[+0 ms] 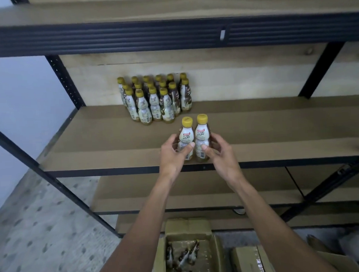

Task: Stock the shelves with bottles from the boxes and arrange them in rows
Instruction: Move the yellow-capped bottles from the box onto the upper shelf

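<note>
Bottles [156,98] rowed, brown shelf board [105,138], speckled floor [39,218]

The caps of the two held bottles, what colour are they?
Yellow caps, on both bottles, clearest in the head view.

A black metal rack [64,78] with brown boards [113,138] stands by a pale wall [14,90] on seemingly speckled grey floor [35,232].

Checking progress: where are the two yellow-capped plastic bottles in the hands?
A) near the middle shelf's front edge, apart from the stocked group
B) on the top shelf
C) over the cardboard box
A: the left hand and right hand hold the yellow-capped plastic bottles at the brown shelf board's front, apart from the stocked bottle group.
</note>
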